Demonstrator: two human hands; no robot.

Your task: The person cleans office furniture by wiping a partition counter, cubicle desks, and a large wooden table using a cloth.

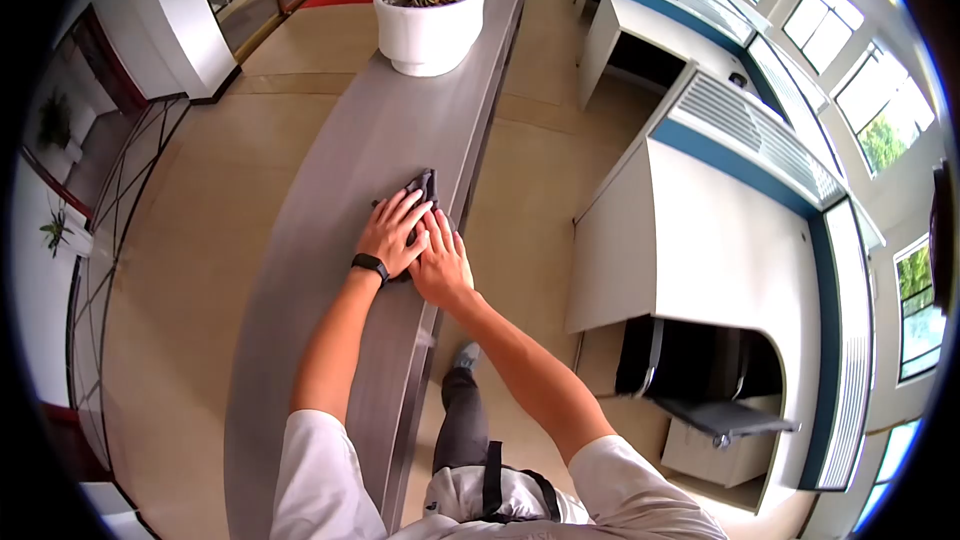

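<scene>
One bare left hand (388,233), one bare right hand (443,265) atop crumpled dark cloth (428,182), long grey counter (318,240).
Fingers extended, neither clenched; both cover the cloth from above, probably to spread pressure. Cloth lies near counter's right edge, round white planter (428,40) farther off.

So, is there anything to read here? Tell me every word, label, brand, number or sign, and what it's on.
No text can be read with certainty.
Shirt: faint marks like lettering at the very bottom edge of the picture, cut off and too blurred to read.
Black wristband: no readable characters on its face.
Dark cloth: no visible lettering.
White plant pot: no visible lettering.
</scene>
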